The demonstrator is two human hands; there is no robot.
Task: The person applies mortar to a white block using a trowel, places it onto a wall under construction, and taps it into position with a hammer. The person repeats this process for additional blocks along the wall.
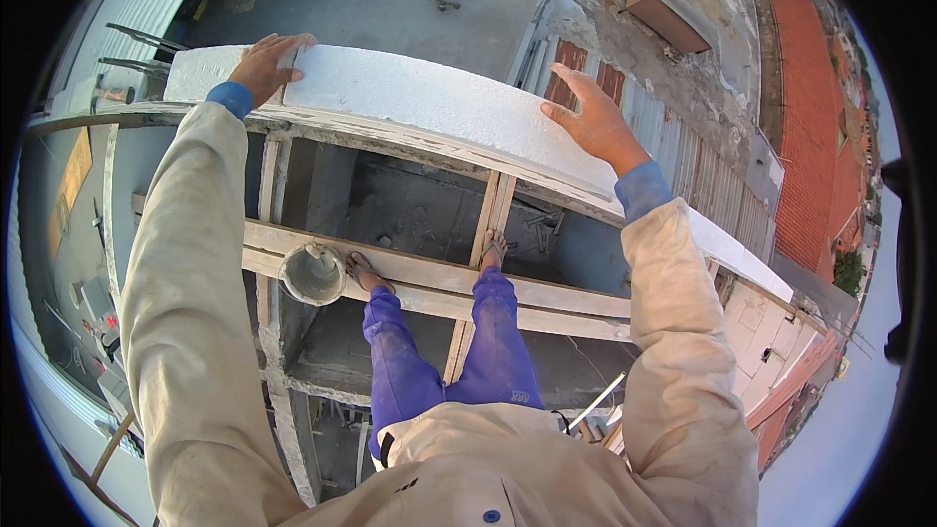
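A course of white, pale lightweight blocks (pixel 410 93) runs in a curve across the view along the top of a wall. My left hand (pixel 264 68) lies over the top of it beside a vertical joint between two blocks, fingers stretched out and thumb apart. My right hand (pixel 593 120) is open at the far edge of the blocks further right, thumb and fingers spread, with nothing in it. Whether its fingers touch the block I cannot tell. A round bucket (pixel 312 273) crusted with grey mortar stands by my left foot.
My sandalled feet stand on narrow wooden planks (pixel 429 268), with deep openings on both sides. Beyond the wall, far below, lie a grey floor (pixel 361 0), a corrugated metal roof (pixel 659 117) and a brown box-like structure (pixel 669 15). Dark metal bars (pixel 142 66) jut out at the left.
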